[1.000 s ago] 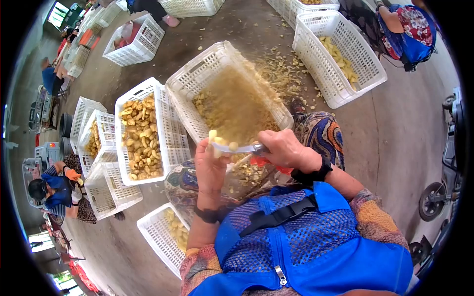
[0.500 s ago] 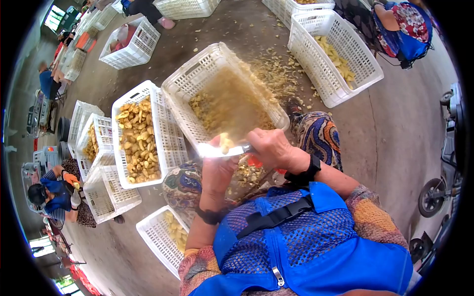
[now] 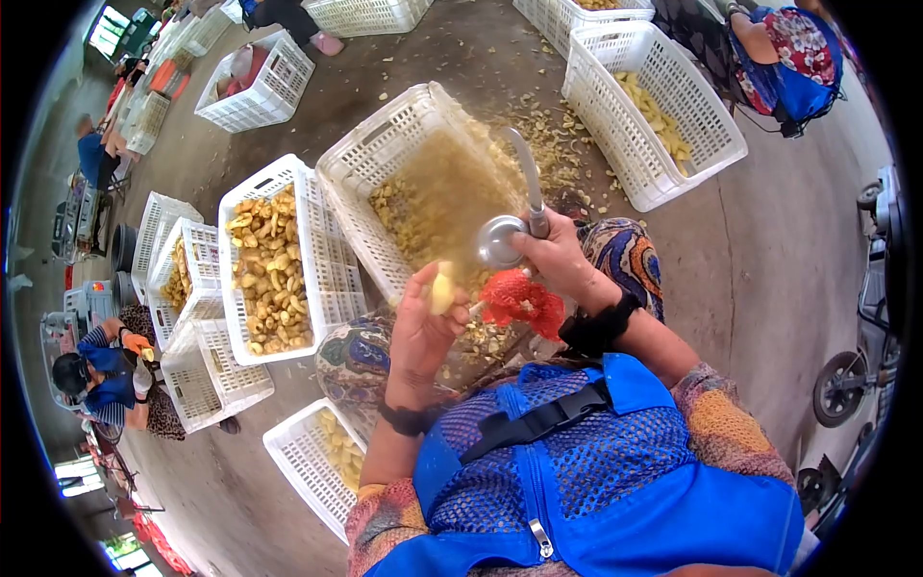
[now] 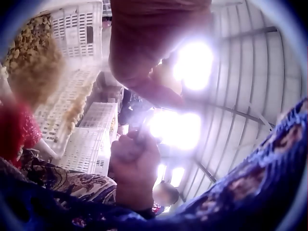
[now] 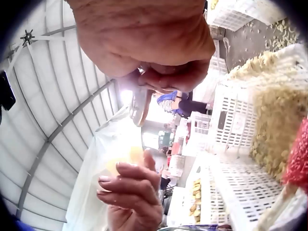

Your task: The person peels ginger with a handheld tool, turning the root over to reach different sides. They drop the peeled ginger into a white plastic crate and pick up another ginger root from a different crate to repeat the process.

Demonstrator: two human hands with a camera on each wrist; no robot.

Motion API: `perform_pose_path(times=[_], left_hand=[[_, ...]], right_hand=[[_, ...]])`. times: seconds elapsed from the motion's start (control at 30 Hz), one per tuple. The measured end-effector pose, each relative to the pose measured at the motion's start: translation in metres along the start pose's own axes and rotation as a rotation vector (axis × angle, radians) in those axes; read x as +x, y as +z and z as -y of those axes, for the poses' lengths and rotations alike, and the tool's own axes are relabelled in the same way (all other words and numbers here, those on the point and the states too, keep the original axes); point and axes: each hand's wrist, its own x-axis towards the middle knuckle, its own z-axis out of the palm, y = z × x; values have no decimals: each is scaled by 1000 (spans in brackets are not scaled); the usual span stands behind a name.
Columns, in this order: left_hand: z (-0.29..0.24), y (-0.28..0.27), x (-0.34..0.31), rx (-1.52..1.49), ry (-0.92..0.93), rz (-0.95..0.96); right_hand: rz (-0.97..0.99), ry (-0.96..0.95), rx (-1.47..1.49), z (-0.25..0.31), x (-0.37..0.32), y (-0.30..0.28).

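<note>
My left hand (image 3: 421, 332) pinches a pale yellow piece of peeled ginger (image 3: 442, 291) upright between thumb and fingers. To its right, my right hand (image 3: 565, 262) grips a knife with a curved blade (image 3: 530, 171), which points up and away from the ginger. A round shiny metal piece (image 3: 497, 242) sits by the right thumb; I cannot tell whether it belongs to the knife. In the right wrist view the left hand (image 5: 132, 197) has its fingers bent, with the ginger washed out by glare. Below the hands, a red crumpled covering (image 3: 519, 300) wraps a stick-like part.
A white crate (image 3: 370, 159) of brown peelings stands ahead between patterned trouser legs. Left of it, another crate (image 3: 322, 216) holds unpeeled ginger (image 3: 274, 274). Peeled pieces lie in crates at right (image 3: 707, 106) and near left (image 3: 303, 471). Scraps (image 3: 567, 144) litter the floor; other people sit around.
The knife's blade lay across the ginger earlier. Now the right hand has moved right and turned, swinging the blade upward off it. The round metal piece and more of the red covering now show.
</note>
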Motion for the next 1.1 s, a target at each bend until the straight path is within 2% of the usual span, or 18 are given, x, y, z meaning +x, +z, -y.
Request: perform_pose_path(times=[0.03,0.17,0.37,0.47,0.57,0.73,0.77,0.83,0.93,0.97,1.07,1.1], left_hand=[[0,8,-1,51,-22,-37],[8,3,5,139,-75,26],[8,18,2,320,-39,47],[2,26,-3,707,49,69],[8,24,-1,1087,189,-97],[7,27,0,1433,437,-119],[7,25,0,1530,474,-110],[7,25,0,1674,435,-124],[3,30,-3,1729,468,-135],[3,31,-4,1719,491,-134],[7,28,-2,1828,412,-189],[8,26,0,1725,473,-182]], right_hand=[[-2,30,-45,0,-1,2],[71,49,86,4,-7,17],[115,70,144,4,-7,16],[113,60,130,-2,-7,16],[115,34,88,-7,-7,16],[119,40,117,-5,-8,15],[136,19,11,-3,-8,17],[164,-22,-199,2,-10,21],[-57,38,-157,-4,11,8],[-64,140,44,-1,9,0],[94,-110,-96,-11,-7,21],[151,-129,-223,-1,-12,25]])
